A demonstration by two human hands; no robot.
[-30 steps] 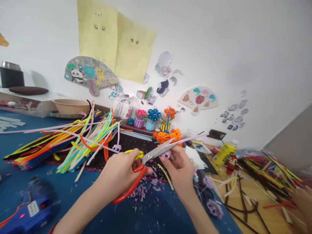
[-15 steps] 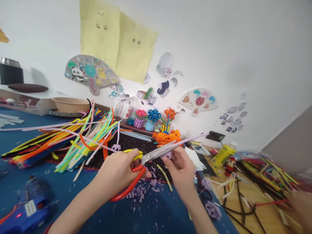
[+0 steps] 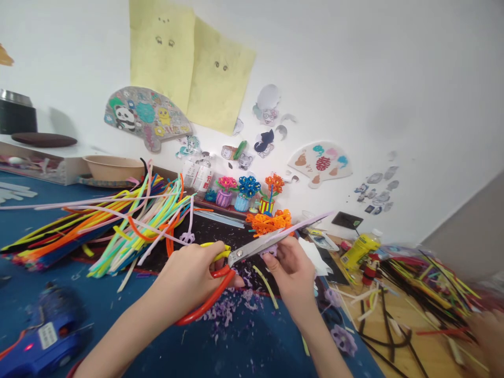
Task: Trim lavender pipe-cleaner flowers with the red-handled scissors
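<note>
My left hand (image 3: 192, 278) grips the red and yellow handles of a pair of scissors (image 3: 252, 245), whose metal blades are closed and point up to the right. My right hand (image 3: 289, 275) pinches a small lilac pipe-cleaner flower (image 3: 270, 251) right under the blades. A long lilac pipe-cleaner stem (image 3: 309, 221) runs from the flower up past the blade tips. Purple fuzz clippings (image 3: 228, 310) lie on the blue mat (image 3: 252, 346) below both hands.
A big heap of coloured pipe cleaners (image 3: 106, 220) lies to the left, and a blue glue gun (image 3: 47, 336) sits at bottom left. Small pipe-cleaner flower pots (image 3: 248, 191) stand by the wall. More pipe cleaners (image 3: 429, 283) and a yellow bottle (image 3: 360, 248) lie right. Another person's hand (image 3: 490, 331) shows at the right edge.
The scissor blades, slightly apart one second ago, have closed on the lilac piece. Both hands stayed nearly in place; the view shifted a little.
</note>
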